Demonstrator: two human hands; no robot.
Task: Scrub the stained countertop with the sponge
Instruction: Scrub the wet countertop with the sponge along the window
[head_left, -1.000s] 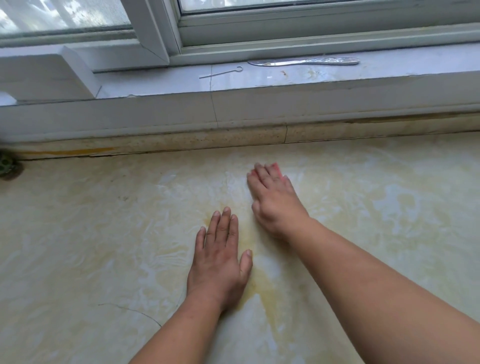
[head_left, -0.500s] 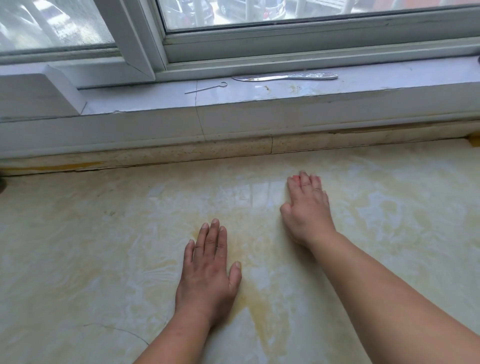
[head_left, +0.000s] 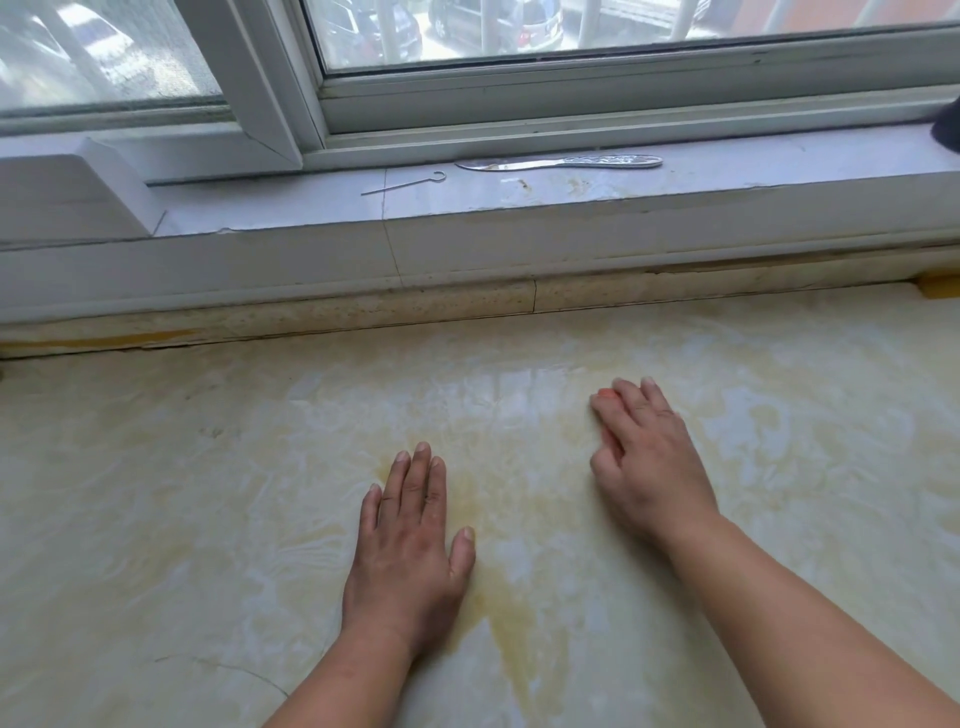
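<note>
Head view, looking down on a pale, marbled counter streaked with yellowish stain, heaviest in a band between the two hands and running toward the near edge.

Left hand laid flat on the counter, palm down, fingers straight and close together, thumb spread to the side, gripping nothing.

Right hand farther back and to the right, well apart from the left, palm down with fingers bent over a reddish sponge. Only a small corner of the sponge visible, peeking out past the fingertips; the rest hidden under the hand, pressed onto the counter.

Behind the counter, a low speckled backsplash strip, then a white window sill above it. On the sill, a silver knife with a patterned handle lying flat, and just to its left a thin metal pin with a looped end. Above the sill, a white window frame. At the far right, against the backsplash, a yellow object, cut off by the frame edge.
</note>
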